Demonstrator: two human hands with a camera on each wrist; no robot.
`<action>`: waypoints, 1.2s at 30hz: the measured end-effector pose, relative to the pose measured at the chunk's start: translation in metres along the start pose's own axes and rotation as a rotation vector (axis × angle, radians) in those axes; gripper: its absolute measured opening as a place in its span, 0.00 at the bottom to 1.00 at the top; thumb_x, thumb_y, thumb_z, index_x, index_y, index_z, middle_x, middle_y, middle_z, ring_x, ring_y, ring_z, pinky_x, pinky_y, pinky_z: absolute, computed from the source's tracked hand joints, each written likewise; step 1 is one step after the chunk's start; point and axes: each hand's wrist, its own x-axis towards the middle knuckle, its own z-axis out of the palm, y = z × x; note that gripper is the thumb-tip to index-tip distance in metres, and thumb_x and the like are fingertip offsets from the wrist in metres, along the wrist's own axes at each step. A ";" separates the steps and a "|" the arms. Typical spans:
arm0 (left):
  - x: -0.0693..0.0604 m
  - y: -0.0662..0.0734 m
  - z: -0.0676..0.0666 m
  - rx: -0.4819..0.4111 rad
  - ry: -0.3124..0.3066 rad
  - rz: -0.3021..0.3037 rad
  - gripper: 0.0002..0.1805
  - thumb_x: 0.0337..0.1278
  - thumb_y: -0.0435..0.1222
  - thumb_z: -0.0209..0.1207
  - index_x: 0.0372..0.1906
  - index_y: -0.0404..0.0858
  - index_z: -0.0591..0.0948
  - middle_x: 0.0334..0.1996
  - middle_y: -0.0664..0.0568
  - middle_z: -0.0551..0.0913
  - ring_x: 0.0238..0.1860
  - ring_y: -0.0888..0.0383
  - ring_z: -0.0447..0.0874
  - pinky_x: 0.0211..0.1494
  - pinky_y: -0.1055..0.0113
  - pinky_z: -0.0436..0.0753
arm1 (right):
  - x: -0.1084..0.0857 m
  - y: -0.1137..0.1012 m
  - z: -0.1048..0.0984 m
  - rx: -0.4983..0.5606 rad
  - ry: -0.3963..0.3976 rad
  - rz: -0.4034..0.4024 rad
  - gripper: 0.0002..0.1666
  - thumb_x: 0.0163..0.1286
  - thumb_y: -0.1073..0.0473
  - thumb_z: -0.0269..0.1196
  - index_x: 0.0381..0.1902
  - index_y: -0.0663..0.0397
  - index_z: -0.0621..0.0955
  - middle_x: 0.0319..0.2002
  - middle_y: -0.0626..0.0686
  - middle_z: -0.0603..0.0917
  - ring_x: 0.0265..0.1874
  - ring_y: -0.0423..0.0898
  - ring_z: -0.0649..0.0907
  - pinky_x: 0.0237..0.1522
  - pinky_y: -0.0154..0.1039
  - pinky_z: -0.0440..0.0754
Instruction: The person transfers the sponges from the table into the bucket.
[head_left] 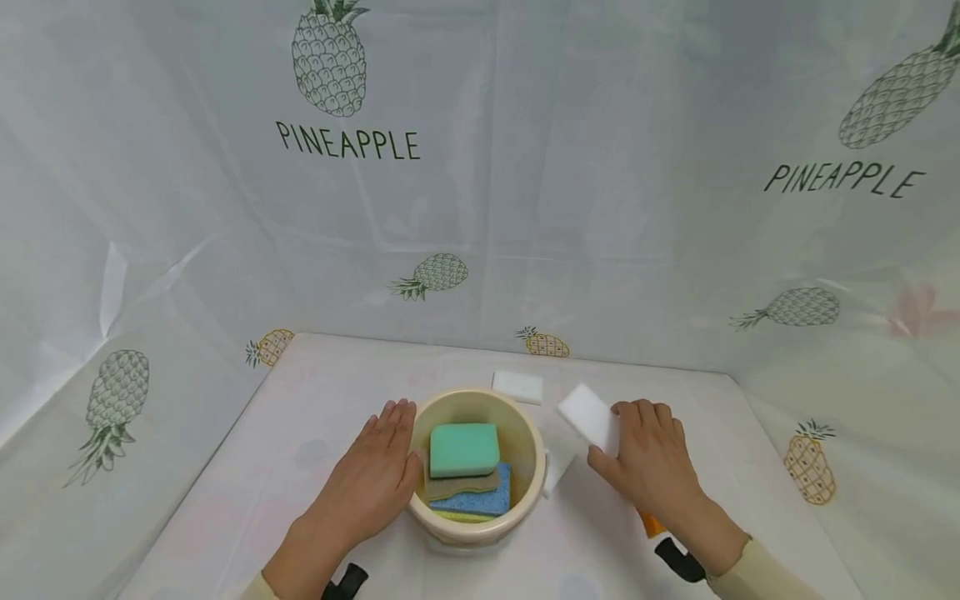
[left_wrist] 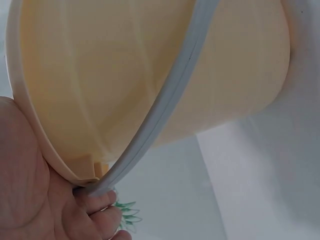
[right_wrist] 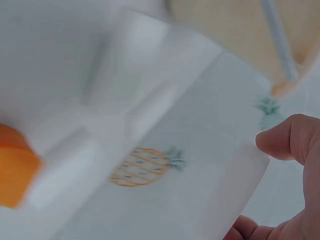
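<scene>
A cream bucket (head_left: 501, 529) holds a stack of sponges: a green one (head_left: 465, 450) on top, then a tan one (head_left: 459, 486), a blue one (head_left: 495, 498) and a strip of yellow (head_left: 461, 517). My left hand (head_left: 367, 483) rests against the bucket's left rim, its fingers straight. In the left wrist view the palm touches the rim beside the grey handle (left_wrist: 165, 105). To the right of the bucket, my right hand (head_left: 652, 458) pinches a white sponge block (head_left: 588, 414) between thumb and fingers, tilted above the table.
One white block (head_left: 517, 387) lies behind the bucket, and another (head_left: 558, 468) is close to its right side. Partly hidden under my right hand is an orange object (head_left: 651, 523). Pineapple-print sheeting (head_left: 600, 208) rises behind and beside the table (head_left: 375, 358).
</scene>
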 end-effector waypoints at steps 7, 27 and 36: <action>0.000 0.001 -0.001 -0.002 -0.009 -0.007 0.34 0.81 0.42 0.50 0.80 0.26 0.61 0.80 0.34 0.64 0.83 0.40 0.57 0.84 0.43 0.62 | 0.043 -0.041 -0.018 0.067 0.029 -0.196 0.32 0.54 0.52 0.69 0.52 0.69 0.79 0.45 0.63 0.82 0.46 0.60 0.76 0.44 0.53 0.74; 0.002 -0.001 0.003 -0.041 -0.040 -0.036 0.35 0.83 0.44 0.48 0.81 0.26 0.61 0.80 0.35 0.64 0.83 0.41 0.58 0.85 0.44 0.61 | 0.069 -0.111 0.024 0.038 -0.183 -0.577 0.33 0.56 0.43 0.71 0.55 0.55 0.80 0.50 0.51 0.82 0.48 0.49 0.76 0.46 0.44 0.75; 0.001 0.000 0.001 -0.052 -0.068 -0.052 0.35 0.83 0.44 0.49 0.81 0.27 0.60 0.80 0.36 0.63 0.83 0.41 0.57 0.85 0.44 0.60 | 0.070 -0.117 0.035 -0.013 -0.248 -0.616 0.33 0.60 0.41 0.71 0.58 0.51 0.80 0.52 0.48 0.82 0.50 0.47 0.75 0.50 0.43 0.75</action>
